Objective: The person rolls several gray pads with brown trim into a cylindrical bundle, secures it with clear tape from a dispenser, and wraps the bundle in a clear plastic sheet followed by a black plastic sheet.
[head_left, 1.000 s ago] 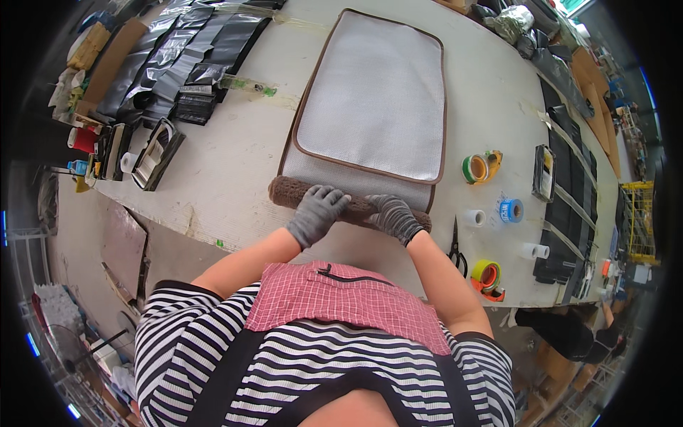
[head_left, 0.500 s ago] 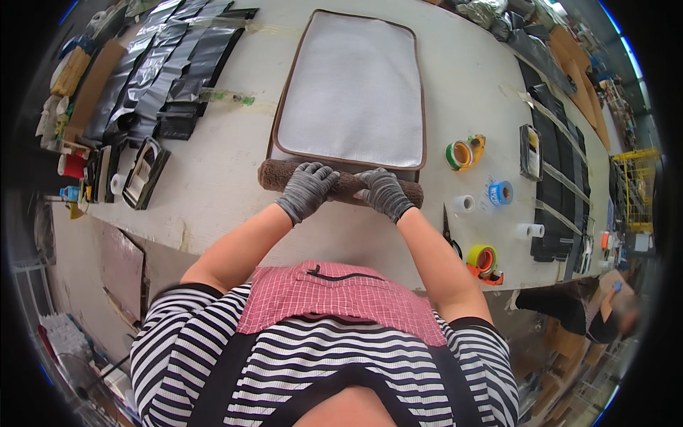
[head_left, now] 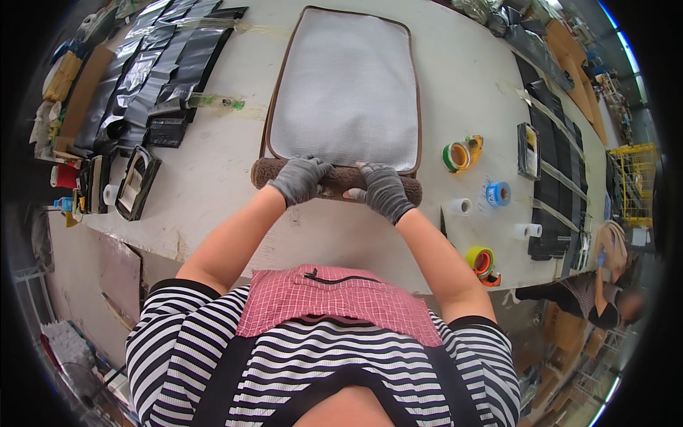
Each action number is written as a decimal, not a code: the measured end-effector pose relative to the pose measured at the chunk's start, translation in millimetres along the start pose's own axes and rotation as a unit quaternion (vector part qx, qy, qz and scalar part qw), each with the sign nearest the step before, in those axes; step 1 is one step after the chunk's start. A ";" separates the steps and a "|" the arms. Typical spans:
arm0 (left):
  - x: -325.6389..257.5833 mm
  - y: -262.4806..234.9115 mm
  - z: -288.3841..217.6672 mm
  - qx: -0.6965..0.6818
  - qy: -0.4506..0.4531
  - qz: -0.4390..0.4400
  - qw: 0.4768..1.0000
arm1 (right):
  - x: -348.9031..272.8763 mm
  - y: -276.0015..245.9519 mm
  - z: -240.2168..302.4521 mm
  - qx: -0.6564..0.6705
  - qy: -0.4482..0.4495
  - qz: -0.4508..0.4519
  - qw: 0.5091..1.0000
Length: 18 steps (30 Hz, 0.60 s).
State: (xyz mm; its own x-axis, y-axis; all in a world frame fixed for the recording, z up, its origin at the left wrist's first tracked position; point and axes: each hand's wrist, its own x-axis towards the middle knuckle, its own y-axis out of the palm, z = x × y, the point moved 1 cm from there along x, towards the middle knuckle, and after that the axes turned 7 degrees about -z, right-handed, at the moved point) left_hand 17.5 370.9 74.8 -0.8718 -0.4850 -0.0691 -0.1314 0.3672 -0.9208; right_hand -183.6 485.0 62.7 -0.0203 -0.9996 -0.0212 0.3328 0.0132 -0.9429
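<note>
A: Start far L. What's on the surface (head_left: 213,171)?

B: Red spool (head_left: 66,176), 1 pc, near L rim. R of it, a blk-framed holder (head_left: 131,186), tilted, pale inside. Beyond: blk plastic bags (head_left: 142,82), shiny, stacked, w/ clear tape strip (head_left: 217,102) off their R side, green marks on it.

A: Ctr?

B: Mat (head_left: 345,89), 1 pc, pale grey, brown edging, lying flat, long way running off from the worker. At its near end, crosswise: brown roll (head_left: 343,178), fuzzy, right up against mat's near edge.

A: Hands?

B: L hand (head_left: 301,180), grey-gloved: on L part of roll, fingers curled over top, gripping; thumb hidden, can't tell where. R hand (head_left: 385,191), same glove: on R part, fingers over top, thumb along near side pointing L, roll pinched btwn. Short bit of roll bare btwn the two.

A: R side?

B: Yellow tape dispenser (head_left: 471,151) w/ green tape. Nearer: wht roll (head_left: 462,207), upright; yellow-green tape roll (head_left: 473,260), by R forearm. Then blue roll (head_left: 497,193); 2 small wht rolls (head_left: 522,231), side by side; blk-framed case (head_left: 528,153), next to blk packs (head_left: 555,153), taped across. Far R: co-worker (head_left: 582,295) at a beige bundle (head_left: 610,245), kind unclear; yellow rack (head_left: 633,183) beyond.
</note>
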 end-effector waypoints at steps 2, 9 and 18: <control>19.7 -3.5 18.0 -0.056 -0.040 0.083 0.994 | -11.0 -2.0 13.6 -0.041 -0.053 -0.100 0.993; 20.8 -16.3 6.2 -0.018 0.032 -0.094 0.995 | 34.3 -10.9 -3.6 0.001 0.018 0.063 0.998; 70.3 -17.8 31.9 0.048 -0.002 0.098 0.994 | 29.0 -8.8 6.9 -0.081 -0.054 -0.116 0.988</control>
State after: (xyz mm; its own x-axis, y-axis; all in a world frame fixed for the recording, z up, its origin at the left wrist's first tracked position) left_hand -26.4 305.0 74.1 -0.8742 -0.4145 -0.2528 0.0877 0.3774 -0.9219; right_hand -180.6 455.7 72.6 0.0243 -0.9729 0.2299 0.1745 -0.2223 -0.9592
